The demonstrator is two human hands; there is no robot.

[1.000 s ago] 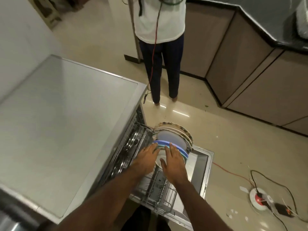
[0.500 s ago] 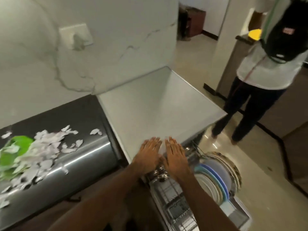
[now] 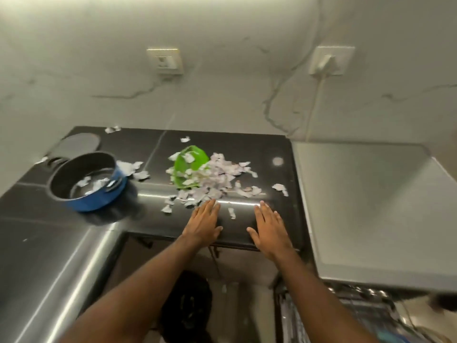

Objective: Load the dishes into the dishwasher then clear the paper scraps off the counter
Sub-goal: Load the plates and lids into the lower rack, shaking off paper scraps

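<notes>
Fingers (image 3: 210,207) of both hands are straight and close together, holding nothing, probably flat for sweeping. The left hand (image 3: 204,225) reaches the edge of the paper scraps (image 3: 215,177) on the counter (image 3: 257,149); the right hand (image 3: 269,231) lies apart. A green dish (image 3: 191,157) under the heap and a blue pot (image 3: 86,186) may hinder. The dishwasher (image 3: 371,199) stands at the right.

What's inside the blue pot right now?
A few paper scraps lie on the dark bottom of the blue pot. Its near wall hides part of that bottom.
</notes>
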